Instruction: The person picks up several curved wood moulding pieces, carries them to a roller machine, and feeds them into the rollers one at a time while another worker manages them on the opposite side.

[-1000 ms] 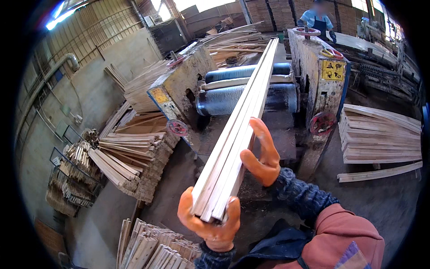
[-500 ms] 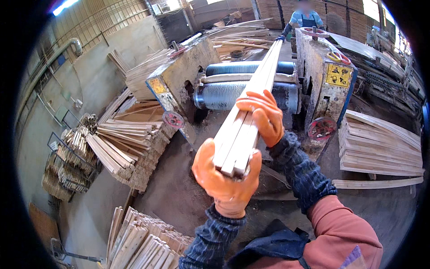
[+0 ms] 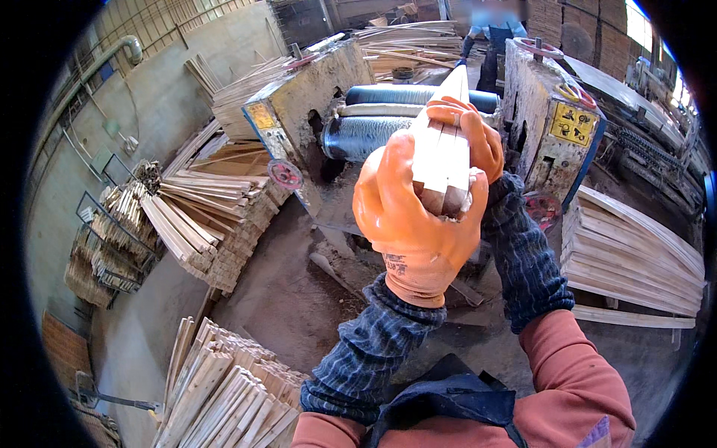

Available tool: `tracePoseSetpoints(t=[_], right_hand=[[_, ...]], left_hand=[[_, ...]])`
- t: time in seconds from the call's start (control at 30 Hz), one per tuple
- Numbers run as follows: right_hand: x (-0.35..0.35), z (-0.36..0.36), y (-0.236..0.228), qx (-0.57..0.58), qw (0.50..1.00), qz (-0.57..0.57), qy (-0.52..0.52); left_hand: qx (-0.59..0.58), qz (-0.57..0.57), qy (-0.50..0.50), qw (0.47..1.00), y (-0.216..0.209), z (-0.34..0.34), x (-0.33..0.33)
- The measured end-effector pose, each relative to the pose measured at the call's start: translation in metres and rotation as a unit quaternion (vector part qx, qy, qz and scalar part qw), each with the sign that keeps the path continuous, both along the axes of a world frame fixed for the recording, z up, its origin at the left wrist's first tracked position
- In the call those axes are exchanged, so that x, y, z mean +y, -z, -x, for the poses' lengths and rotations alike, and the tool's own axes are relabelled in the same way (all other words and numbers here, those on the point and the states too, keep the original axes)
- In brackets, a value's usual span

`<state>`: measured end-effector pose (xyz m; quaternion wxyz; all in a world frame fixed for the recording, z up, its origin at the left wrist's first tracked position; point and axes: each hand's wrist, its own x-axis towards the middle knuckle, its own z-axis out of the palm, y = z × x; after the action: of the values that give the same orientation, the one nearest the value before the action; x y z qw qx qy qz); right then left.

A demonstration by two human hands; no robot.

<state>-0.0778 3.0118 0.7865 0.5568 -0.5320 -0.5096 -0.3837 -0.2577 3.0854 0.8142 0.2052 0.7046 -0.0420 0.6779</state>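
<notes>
A bundle of long pale wooden strips [image 3: 442, 160] points away from me over the roller machine, its near end raised. My left hand [image 3: 418, 220], in an orange glove, is closed round that near end from below and the left side. Farther along, my right hand [image 3: 484, 143], gloved the same way, wraps over the top and right side of the strips. At the far end stands a co-worker [image 3: 497, 31] in a blue top and dark apron, one dark-gloved hand close to the strips. Whether that hand grips them is hard to see.
Below the bundle lie the machine's ridged rollers [image 3: 366, 137], between a left housing [image 3: 299, 112] and a right housing [image 3: 549, 112] with handwheels. Stacks of wooden strips stand at left [image 3: 224, 216], lower left [image 3: 231, 388] and right [image 3: 627, 254]. More strips [image 3: 411, 41] lie behind the machine.
Both my hands have moved up and to the right with the strips' near end, which now sits higher and closer to the right housing. My hands are now nearer each other.
</notes>
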Motion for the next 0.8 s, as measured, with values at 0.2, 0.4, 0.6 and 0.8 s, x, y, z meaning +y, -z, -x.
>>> tracePoseSetpoints(t=[0.2, 0.4, 0.6, 0.8], right_hand=[[-0.008, -0.005, 0.009, -0.082, 0.991, 0.071, 0.076], [0.004, -0.028, 0.056, 0.052, 0.992, 0.112, 0.039], [0.026, -0.039, 0.103, 0.202, 0.969, -0.062, -0.127], [0.022, -0.121, 0.151, -0.049, 0.948, 0.112, 0.294]], left_hand=[[0.017, 0.029, -0.007, 0.999, 0.029, -0.003, -0.002], [0.070, 0.059, -0.032, 0.995, 0.069, -0.014, 0.006], [0.127, 0.106, -0.004, 0.986, 0.085, -0.049, 0.015], [0.212, 0.198, 0.128, 0.949, 0.099, -0.086, 0.045]])
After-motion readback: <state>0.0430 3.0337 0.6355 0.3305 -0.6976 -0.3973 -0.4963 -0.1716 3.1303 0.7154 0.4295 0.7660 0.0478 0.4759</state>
